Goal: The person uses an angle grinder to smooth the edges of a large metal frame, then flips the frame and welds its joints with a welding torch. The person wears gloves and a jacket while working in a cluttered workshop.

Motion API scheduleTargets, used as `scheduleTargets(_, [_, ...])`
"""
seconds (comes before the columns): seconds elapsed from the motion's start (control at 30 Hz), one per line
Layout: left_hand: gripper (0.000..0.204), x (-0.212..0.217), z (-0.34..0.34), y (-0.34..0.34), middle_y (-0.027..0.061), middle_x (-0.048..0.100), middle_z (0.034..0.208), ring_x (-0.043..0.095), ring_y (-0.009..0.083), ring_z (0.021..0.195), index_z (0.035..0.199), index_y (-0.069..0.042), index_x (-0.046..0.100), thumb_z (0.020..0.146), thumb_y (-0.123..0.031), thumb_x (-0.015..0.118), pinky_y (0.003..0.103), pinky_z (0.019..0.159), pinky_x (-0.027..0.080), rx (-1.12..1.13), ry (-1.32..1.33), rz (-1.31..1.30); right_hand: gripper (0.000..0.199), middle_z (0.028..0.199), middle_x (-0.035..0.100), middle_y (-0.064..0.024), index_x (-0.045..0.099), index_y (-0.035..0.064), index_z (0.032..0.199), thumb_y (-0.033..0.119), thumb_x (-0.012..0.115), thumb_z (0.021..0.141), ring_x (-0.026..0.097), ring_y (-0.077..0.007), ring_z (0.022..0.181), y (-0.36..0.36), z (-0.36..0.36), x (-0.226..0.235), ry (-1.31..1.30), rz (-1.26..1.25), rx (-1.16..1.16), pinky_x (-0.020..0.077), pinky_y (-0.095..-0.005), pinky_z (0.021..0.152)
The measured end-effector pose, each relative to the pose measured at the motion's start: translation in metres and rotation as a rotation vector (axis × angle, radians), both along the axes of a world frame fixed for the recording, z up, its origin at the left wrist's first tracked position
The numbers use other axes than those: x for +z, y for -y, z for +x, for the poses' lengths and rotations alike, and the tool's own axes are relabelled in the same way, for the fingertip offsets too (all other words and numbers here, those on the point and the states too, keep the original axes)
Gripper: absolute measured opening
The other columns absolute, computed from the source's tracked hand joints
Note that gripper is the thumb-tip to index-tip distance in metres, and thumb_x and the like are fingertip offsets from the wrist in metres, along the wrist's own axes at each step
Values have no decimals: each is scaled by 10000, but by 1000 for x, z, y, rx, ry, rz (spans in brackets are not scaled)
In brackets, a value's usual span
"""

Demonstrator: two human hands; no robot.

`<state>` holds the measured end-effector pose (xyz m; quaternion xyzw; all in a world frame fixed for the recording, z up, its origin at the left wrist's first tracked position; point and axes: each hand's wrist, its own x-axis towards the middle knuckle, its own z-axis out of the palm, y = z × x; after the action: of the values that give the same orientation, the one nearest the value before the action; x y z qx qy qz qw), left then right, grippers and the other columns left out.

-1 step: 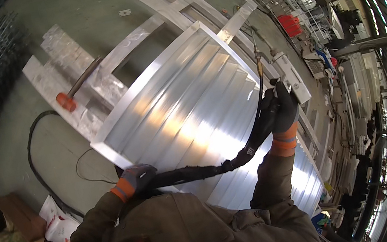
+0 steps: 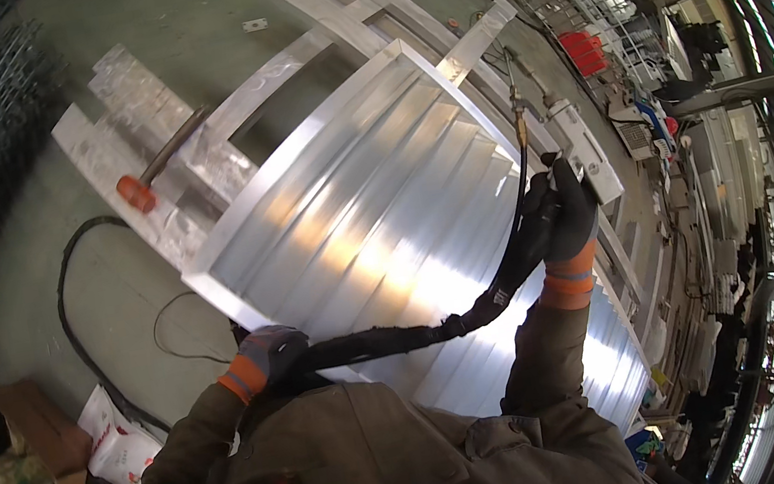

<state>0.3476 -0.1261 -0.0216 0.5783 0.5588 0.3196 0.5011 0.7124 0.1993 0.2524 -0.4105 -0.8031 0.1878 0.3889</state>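
A thick black-wrapped cable point(image 2: 383, 345) runs across my front, over the near part of a ribbed, shiny metal panel point(image 2: 353, 217) with a pale frame. My left hand point(image 2: 272, 349), in a grey glove with an orange cuff, is closed round its left end by the panel's near left edge. Farther right, my gloved right hand point(image 2: 567, 213) grips the cable's other end above the panel's right side; black gloves on black wrapping hide the exact hold. From there a thin black hose point(image 2: 522, 175) rises to a brass fitting point(image 2: 520, 124) and a slim metal tube. Just beyond that hand sits a pale grey box-shaped part point(image 2: 587, 149).
An orange-headed mallet point(image 2: 136, 193) lies on flat metal bars point(image 2: 106, 160) at left. Long metal bars point(image 2: 296, 49) cross behind the panel. A cardboard box point(image 2: 37, 429) and white bag point(image 2: 118, 442) stand lower left, near a black hose point(image 2: 66, 293). A red crate point(image 2: 583, 54) is far right.
The view has shifted very slightly, moving the mallet and bars a little to the right in the picture. Both hands keep their hold on the cable.
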Motion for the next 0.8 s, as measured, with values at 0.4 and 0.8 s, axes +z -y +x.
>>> scheduleTargets(0.4, [369,-32,69,145,138,771,1317,713,228,1235,1378,1,704,1111,-252,726,367,1044,559,962,110,-105,456,868,650,-52,653,-32,1402,347,518,1185,618,-142,733,103,40,141,-566,-549,182,506,-292,696])
scheduleTargets(0.8, [1171,-117,71,-17,307,466,1709,409,451,1611,1698,30,404,943,-822,679,475,1303,387,1419,-14,-595,220,853,725,-29,776,10,1233,132,779,1050,693,-98,722,120,-172,94,506,-442,804,559,-294,616])
